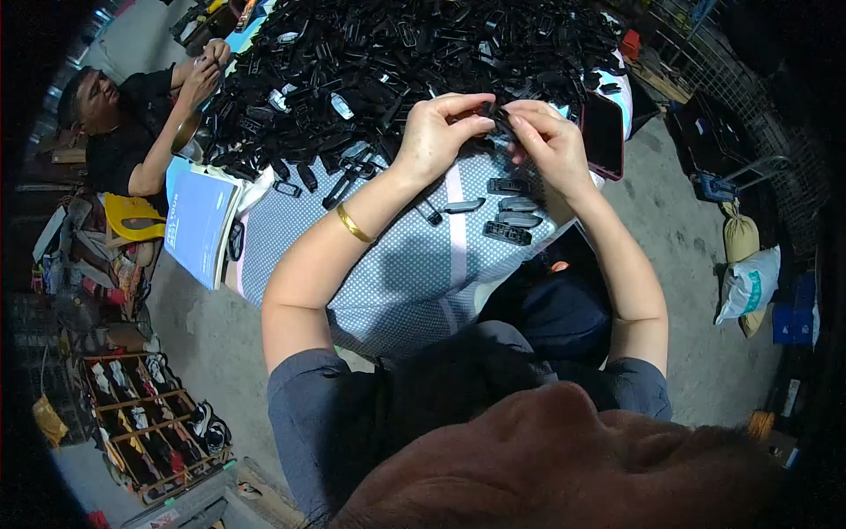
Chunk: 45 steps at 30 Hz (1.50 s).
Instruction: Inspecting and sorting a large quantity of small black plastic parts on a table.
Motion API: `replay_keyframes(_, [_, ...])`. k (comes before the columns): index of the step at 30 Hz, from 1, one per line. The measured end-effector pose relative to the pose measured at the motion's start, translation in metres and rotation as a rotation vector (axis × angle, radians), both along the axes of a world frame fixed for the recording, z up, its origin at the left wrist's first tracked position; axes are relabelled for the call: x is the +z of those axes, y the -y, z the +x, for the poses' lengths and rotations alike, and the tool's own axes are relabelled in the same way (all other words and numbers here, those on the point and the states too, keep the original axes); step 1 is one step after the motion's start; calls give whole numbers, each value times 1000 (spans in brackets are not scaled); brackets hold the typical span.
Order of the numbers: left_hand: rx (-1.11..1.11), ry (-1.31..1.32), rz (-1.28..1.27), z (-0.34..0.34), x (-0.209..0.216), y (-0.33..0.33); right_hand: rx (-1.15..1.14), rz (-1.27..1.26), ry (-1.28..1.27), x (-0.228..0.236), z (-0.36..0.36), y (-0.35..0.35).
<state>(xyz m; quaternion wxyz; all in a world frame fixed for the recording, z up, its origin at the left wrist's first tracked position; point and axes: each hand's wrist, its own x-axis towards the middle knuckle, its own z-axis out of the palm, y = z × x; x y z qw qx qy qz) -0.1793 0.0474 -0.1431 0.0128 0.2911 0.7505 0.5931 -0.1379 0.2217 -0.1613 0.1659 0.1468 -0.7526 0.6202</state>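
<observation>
Both hands meet over the near edge of a large heap of small black plastic parts (352, 66). Between the fingertips is a small black plastic part (496, 113); its exact kind is hard to make out. My left hand (436, 132) pinches it from the left with thumb and forefinger. From the right, my right hand (553, 145) grips it, fingers bent. Just below the hands, several separate pieces lie on the patterned cloth: a black frame-like piece (508, 233), a similar black piece (508, 186), and a slim grey-black piece (464, 206).
A dark phone-like slab with a red edge (603, 132) lies right of my right hand. A blue-covered book (201, 220) rests on the table's left edge. Beyond it sits another person, hands raised (207, 75). A divided rack (145, 419) stands lower left; sacks (749, 282) lie at right.
</observation>
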Motion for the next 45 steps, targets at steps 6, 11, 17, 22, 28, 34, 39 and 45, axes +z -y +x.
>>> replay_keyframes(6, [-110, 372, 346, -1, -12, -7, -211, 290, -283, -6, -1, 9])
replay_keyframes(11, [-164, 321, 277, 0, 3, -3, 128, 93, 287, -2, 0, 4])
replay_keyframes(17, [-205, 300, 265, -4, 0, 1, 3, 271, 40, -2, 6, 7])
replay_keyframes(22, [-220, 375, 240, -7, -6, -1, 169, 282, 377, 4, 1, -10])
replay_keyframes(28, [-95, -579, -325, -33, -2, -4, 445, 767, 123, 8, 4, -37])
replay_keyframes(34, [73, -672, -741, -39, -15, -24, 543, 911, 195, 26, 14, -25])
replay_keyframes(39, [64, -675, -867, -42, -13, -44, 292, 756, -222, 7, 23, 15])
replay_keyframes(45, [19, -189, -264, -43, -3, -12, 343, 902, -143, 6, 28, 30])
